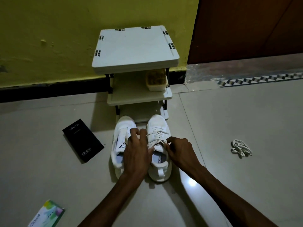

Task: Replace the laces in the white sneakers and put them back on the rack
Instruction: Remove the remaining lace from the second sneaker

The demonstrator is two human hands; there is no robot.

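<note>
— Sneakers (141,148) sit side by side on the floor, near the rack (136,66).
— And the hands?
— Right hand (178,153) pinches the right shoe's lace (158,133). Left hand (136,153) lies half-curled between the shoes, clamped on nothing I can see.

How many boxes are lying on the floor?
2: a black box left of the sneakers, and a green-and-white box at the bottom-left edge, partly cut off. Others may lie out of view.

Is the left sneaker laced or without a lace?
Without a lace: the left sneaker shows a bare tongue, while the right sneaker has crossed laces.
</note>
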